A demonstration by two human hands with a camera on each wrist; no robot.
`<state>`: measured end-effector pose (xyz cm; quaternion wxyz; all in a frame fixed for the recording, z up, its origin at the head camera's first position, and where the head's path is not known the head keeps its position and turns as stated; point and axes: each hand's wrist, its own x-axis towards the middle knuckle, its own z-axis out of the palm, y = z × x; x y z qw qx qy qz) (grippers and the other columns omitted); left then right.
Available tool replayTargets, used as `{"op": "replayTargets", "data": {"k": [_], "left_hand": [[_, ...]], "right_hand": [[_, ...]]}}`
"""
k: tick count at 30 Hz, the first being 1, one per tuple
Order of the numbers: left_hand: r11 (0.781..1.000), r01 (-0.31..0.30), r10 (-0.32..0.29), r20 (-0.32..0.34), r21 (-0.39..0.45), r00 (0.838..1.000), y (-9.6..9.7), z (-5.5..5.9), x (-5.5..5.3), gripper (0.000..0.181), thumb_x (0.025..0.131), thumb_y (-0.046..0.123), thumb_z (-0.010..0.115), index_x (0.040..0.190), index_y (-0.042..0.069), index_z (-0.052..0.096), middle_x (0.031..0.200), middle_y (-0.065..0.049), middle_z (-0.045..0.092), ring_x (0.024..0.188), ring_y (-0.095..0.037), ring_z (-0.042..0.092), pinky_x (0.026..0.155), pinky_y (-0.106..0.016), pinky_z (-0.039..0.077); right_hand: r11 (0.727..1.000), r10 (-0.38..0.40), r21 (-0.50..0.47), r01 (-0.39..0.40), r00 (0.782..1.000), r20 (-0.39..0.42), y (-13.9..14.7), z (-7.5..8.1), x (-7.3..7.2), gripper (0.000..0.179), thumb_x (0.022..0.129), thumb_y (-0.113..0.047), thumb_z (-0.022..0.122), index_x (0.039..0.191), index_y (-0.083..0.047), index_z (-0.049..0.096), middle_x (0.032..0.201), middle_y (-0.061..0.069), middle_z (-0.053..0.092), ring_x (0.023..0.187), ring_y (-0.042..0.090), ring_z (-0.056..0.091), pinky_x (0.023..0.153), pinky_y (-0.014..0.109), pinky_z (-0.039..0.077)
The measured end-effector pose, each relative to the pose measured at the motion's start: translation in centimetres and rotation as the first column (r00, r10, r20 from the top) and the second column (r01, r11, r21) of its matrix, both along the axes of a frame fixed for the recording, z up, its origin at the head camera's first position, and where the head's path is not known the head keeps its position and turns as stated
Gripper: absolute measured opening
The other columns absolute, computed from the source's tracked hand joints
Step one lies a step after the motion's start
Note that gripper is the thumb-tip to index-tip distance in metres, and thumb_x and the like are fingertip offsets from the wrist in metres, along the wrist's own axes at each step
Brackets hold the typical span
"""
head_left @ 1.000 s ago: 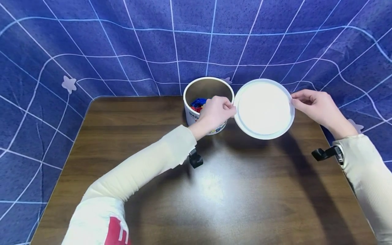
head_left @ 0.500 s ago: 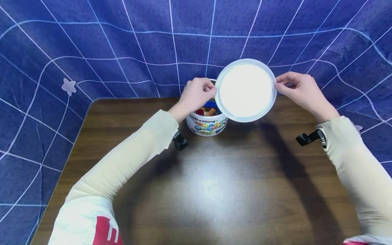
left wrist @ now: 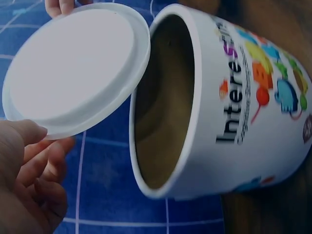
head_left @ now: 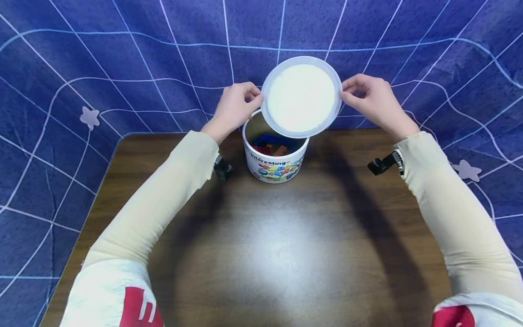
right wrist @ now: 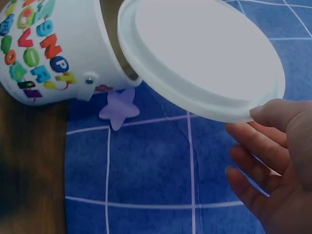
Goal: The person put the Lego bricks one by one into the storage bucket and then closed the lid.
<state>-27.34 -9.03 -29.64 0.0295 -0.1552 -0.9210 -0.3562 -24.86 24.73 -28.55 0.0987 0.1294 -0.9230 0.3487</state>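
A round white lid (head_left: 301, 97) is held up by both hands, over the back right part of an open white bucket (head_left: 273, 168). My left hand (head_left: 237, 105) pinches the lid's left edge between thumb and fingers. On the opposite edge, the thumb and fingers of my right hand (head_left: 373, 101) do the same. The bucket carries colourful printed letters and pictures. Red, blue and orange pieces (head_left: 269, 147) lie inside it, partly hidden by the lid. In the left wrist view the lid (left wrist: 73, 68) is tilted beside the bucket's mouth (left wrist: 165, 107).
The bucket stands at the back of a brown wooden table (head_left: 245, 254). Behind it hangs a blue cloth (head_left: 184, 59) with pale grid lines. A purple star (right wrist: 119, 109) shows on the cloth beside the bucket in the right wrist view.
Both hands have carried the lid left and up in the head view, from the bucket's right side to over its back right part. The bucket has stayed about where it was.
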Motion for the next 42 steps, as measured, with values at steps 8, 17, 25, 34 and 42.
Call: {"op": "replayTargets", "data": {"k": [8,17,25,34,42], "left_hand": [[0.999,-0.024,0.026,-0.068,0.037,0.997,-1.8,-0.3,-0.8,0.028,0.107,0.028,0.06,0.123,0.009,0.072,0.111,-0.006,0.077,0.07,-0.021,0.069,0.066,-0.023,0.054],[0.992,-0.006,0.021,-0.117,0.123,0.993,-2.8,-0.9,-0.9,0.024,0.104,0.021,0.062,0.121,0.006,0.073,0.113,-0.007,0.078,0.067,-0.025,0.071,0.06,-0.019,0.052],[0.988,0.002,0.019,-0.132,0.156,0.991,-3.6,-1.5,-0.8,0.024,0.103,0.016,0.064,0.122,0.006,0.074,0.117,-0.008,0.078,0.061,-0.016,0.069,0.053,-0.019,0.044],[0.988,0.005,0.015,-0.129,0.154,0.992,-4.5,-3.1,-0.1,0.028,0.103,0.017,0.064,0.13,0.011,0.072,0.122,-0.006,0.076,0.062,-0.014,0.07,0.052,-0.02,0.044],[0.991,0.036,-0.011,-0.191,0.129,0.981,-4.9,-4.8,1.8,0.031,0.102,0.013,0.063,0.132,0.013,0.072,0.122,-0.01,0.075,0.063,-0.024,0.072,0.048,-0.019,0.038]], "right_hand": [[0.999,0.05,0.005,-0.05,0.997,-0.059,-2.0,-0.3,-1.4,0.029,0.101,-0.023,0.066,0.122,-0.004,0.071,0.113,0.016,0.076,0.091,0.0,0.06,0.081,0.018,0.044],[0.996,0.092,0.011,-0.091,0.983,-0.159,-2.8,-1.6,-1.9,0.02,0.101,-0.012,0.068,0.118,-0.002,0.069,0.114,0.017,0.075,0.11,0.03,0.059,0.094,0.041,0.047],[0.986,0.161,0.084,-0.143,0.947,-0.278,-3.3,-2.9,-1.9,0.015,0.097,-0.005,0.072,0.111,0.0,0.071,0.114,0.016,0.074,0.111,0.035,0.057,0.095,0.046,0.042],[0.971,0.226,0.146,-0.187,0.916,-0.332,-3.9,-4.6,-1.7,0.013,0.096,-0.002,0.072,0.109,0.001,0.07,0.113,0.017,0.073,0.111,0.036,0.059,0.1,0.049,0.044],[0.948,0.289,0.231,-0.218,0.893,-0.345,-3.9,-6.4,-0.4,0.018,0.095,0.001,0.072,0.113,0.0,0.069,0.113,0.017,0.073,0.113,0.039,0.061,0.1,0.055,0.045]]}}
